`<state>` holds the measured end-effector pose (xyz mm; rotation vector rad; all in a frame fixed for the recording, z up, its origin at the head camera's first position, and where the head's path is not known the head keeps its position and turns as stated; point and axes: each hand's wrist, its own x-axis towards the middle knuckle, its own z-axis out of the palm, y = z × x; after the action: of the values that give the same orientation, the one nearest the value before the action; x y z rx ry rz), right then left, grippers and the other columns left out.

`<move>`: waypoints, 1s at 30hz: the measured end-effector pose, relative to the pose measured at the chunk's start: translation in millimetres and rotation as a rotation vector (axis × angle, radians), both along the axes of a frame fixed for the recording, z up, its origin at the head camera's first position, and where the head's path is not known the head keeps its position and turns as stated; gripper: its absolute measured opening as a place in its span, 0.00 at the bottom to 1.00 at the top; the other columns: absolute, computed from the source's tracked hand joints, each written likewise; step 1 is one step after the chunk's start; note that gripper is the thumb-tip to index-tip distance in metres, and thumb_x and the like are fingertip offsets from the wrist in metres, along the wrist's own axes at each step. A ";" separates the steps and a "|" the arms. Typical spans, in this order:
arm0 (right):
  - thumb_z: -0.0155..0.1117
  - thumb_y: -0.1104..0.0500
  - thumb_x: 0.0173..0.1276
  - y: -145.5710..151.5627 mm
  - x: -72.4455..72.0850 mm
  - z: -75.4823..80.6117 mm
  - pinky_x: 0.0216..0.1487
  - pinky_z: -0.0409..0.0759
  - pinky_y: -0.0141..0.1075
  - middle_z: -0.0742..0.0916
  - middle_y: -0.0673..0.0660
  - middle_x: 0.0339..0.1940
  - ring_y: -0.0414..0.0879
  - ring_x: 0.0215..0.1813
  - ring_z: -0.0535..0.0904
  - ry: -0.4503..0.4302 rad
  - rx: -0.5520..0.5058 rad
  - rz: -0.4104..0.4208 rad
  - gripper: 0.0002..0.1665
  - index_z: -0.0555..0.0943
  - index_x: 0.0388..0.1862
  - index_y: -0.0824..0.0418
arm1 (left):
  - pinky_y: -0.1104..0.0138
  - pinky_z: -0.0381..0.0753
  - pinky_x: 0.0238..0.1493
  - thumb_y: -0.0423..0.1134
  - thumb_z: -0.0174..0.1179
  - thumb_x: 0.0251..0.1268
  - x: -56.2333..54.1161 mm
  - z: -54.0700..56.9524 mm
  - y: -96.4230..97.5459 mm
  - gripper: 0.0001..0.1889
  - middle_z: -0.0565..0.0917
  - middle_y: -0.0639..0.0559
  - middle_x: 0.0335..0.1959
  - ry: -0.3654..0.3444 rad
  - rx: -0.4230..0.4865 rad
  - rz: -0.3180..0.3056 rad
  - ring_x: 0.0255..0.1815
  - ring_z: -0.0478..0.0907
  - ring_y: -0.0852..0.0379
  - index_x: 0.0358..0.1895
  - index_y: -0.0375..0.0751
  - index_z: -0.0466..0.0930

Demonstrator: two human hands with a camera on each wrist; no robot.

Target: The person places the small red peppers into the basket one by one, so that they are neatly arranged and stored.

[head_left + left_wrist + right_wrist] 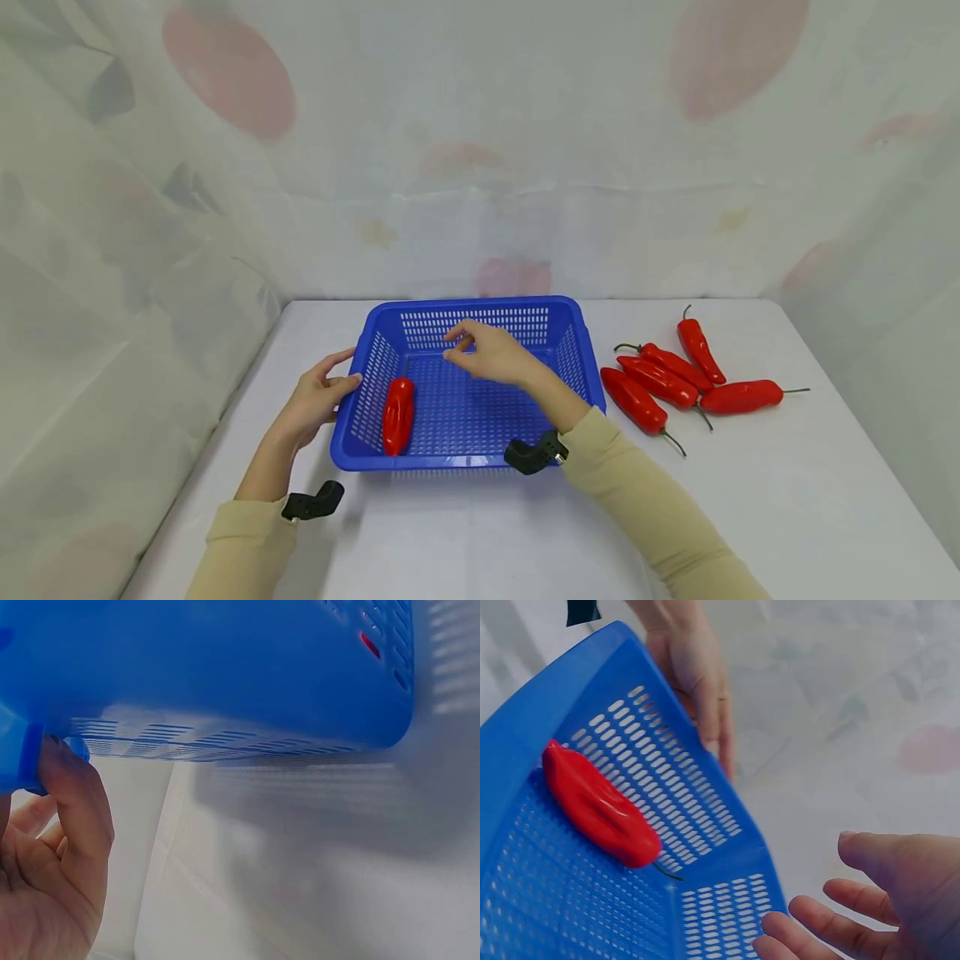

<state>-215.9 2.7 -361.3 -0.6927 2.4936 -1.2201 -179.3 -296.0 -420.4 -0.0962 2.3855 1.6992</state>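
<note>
A blue plastic basket [468, 461] with slotted walls stands on the table. My left hand [310, 405] holds its left rim, thumb at the top edge; in the left wrist view the fingers [79, 810] curl at the rim. One red pepper [398, 418] lies inside along the left wall, its stem toward the far side. Over the middle of the basket hovers my right hand [491, 353], fingers loosely bent. In the right wrist view that hand [877, 900] has nothing between thumb and fingers, and the pepper [600, 810] lies apart from it.
Several more red peppers [660, 382] with green stems lie loosely grouped on the white table [780, 483], right of the basket. Printed cloth [480, 108] hangs behind the table and along both sides.
</note>
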 end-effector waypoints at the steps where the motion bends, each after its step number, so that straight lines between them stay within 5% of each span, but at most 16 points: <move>1: 0.58 0.51 0.65 2.8 0.7 1.9 0.31 0.79 0.32 0.83 0.55 0.43 0.45 0.31 0.81 0.018 0.000 -0.012 0.19 0.74 0.53 0.57 | 0.53 0.83 0.35 0.45 0.54 0.66 -0.1 -0.1 -0.2 0.33 0.77 0.29 0.50 0.000 0.005 -0.001 0.35 0.84 0.49 0.72 0.50 0.51; 13: 0.57 0.53 0.66 36.9 11.8 16.3 0.40 0.80 0.34 0.83 0.52 0.44 0.45 0.44 0.79 0.156 -0.064 -0.088 0.20 0.73 0.55 0.56 | 0.52 0.83 0.35 0.46 0.53 0.66 0.0 0.1 -0.8 0.33 0.76 0.29 0.51 0.001 -0.003 -0.007 0.36 0.84 0.48 0.72 0.50 0.51; 30: 0.59 0.55 0.66 79.8 21.3 8.3 0.49 0.80 0.41 0.81 0.54 0.49 0.46 0.48 0.79 0.288 -0.169 -0.239 0.21 0.71 0.57 0.55 | 0.53 0.83 0.35 0.46 0.54 0.66 0.3 -0.4 -0.5 0.33 0.77 0.29 0.50 -0.002 0.003 0.000 0.35 0.84 0.49 0.71 0.50 0.52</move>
<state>-194.6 82.5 -353.0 -0.6666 2.7966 -1.5269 -179.0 -296.5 -420.7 -0.0976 2.3818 1.7012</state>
